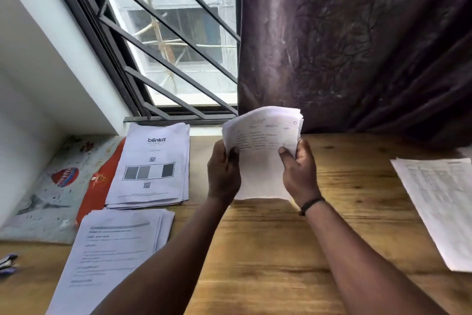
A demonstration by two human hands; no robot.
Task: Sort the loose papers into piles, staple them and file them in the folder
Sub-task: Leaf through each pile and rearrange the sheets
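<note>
A stack of printed white papers (261, 151) stands upright above the wooden table (268, 250), its lower edge just over the tabletop. My left hand (223, 173) grips its left edge and my right hand (298, 174) grips its right edge, thumbs on the front sheet. A pile with a "blinkit" cover page (153, 166) lies at the left by the window. A second pile of text pages (112, 250) lies nearer me on the left. A sheet with printed tables (441, 207) lies at the right. An orange folder (97, 187) shows partly beneath the left piles.
A patterned mat (51, 187) covers the far left of the table. A small purple and black object, perhaps a stapler (7, 262), sits at the left edge. A barred window (173, 46) and a dark curtain (357, 46) stand behind the table.
</note>
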